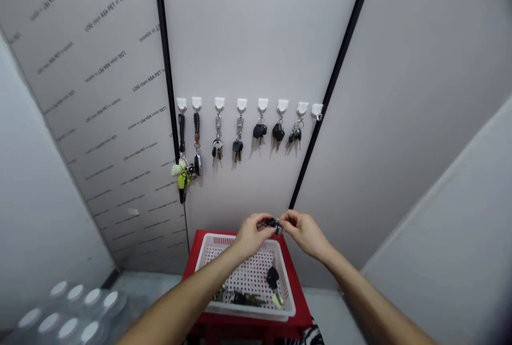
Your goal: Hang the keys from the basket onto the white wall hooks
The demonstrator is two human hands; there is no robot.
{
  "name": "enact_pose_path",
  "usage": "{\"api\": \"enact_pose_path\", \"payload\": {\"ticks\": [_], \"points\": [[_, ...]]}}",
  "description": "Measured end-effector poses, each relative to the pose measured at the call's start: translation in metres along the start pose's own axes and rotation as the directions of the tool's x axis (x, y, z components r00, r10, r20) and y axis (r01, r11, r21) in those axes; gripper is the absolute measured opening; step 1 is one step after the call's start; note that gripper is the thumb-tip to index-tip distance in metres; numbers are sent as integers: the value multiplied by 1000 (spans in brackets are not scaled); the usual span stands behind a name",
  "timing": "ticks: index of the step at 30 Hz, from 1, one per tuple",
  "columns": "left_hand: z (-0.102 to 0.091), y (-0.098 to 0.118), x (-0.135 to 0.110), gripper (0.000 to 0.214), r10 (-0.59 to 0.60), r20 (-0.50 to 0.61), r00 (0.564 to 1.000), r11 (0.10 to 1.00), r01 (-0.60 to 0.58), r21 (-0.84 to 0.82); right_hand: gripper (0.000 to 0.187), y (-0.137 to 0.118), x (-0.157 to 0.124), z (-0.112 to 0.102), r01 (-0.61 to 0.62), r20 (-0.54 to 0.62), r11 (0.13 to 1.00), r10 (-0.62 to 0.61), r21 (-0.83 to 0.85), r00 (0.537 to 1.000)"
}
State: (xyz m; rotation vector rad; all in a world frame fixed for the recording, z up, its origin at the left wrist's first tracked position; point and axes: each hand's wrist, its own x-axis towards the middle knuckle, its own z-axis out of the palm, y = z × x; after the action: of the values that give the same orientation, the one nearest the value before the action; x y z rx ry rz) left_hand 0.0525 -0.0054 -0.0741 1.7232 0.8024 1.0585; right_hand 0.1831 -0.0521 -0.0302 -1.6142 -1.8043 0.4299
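Above the back of a white basket (290, 302), my left hand (252, 234) pinches a small bunch of keys (274, 223) with a black head. From the other side my right hand (301, 230) closes its fingertips on the metal ring end of the same bunch. Down in the basket lie a black key (272, 278) with a pale yellow tag (277, 300) and, along the front wall, a heap of several more keys (244, 298). My left forearm covers part of the basket's left side.
A row of white hooks on the wall holds several key bunches, including a yellow-green fob (183, 178); the rightmost hook (317, 111) carries no keys. The basket stands on a red stool (298, 286). White-capped bottles (70, 307) stand at lower left.
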Motion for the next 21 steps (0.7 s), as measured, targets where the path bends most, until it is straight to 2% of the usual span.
{"api": "enact_pose_path", "payload": {"ticks": [3,5,6,8,10,11,16,21], "points": [[13,18,17,23,13,30,999,1000,-12,-27,19,-3,7,-21,32,-71,999,-35,-37,997],[20,35,31,24,49,-34,998,999,-49,9,19,-8,14,-40,46,-144,998,-53,-52,988],[23,45,38,26,113,-83,990,992,-108,62,19,-11,19,-51,51,-187,997,-60,-56,981],[27,66,50,30,314,-149,938,937,-281,210,19,-16,31,-75,52,-281,996,-70,-74,957],[31,88,61,33,484,-136,864,840,-417,347,19,-21,46,-98,39,-364,994,-73,-99,929],[33,98,67,34,528,-115,841,802,-449,393,19,-22,55,-108,35,-398,994,-74,-103,914],[40,139,100,36,574,-68,816,715,-459,527,17,-32,96,-150,17,-526,999,-37,-43,850],[41,164,129,37,558,-75,827,681,-405,610,16,-48,121,-174,-71,-590,994,9,-82,807]]}}
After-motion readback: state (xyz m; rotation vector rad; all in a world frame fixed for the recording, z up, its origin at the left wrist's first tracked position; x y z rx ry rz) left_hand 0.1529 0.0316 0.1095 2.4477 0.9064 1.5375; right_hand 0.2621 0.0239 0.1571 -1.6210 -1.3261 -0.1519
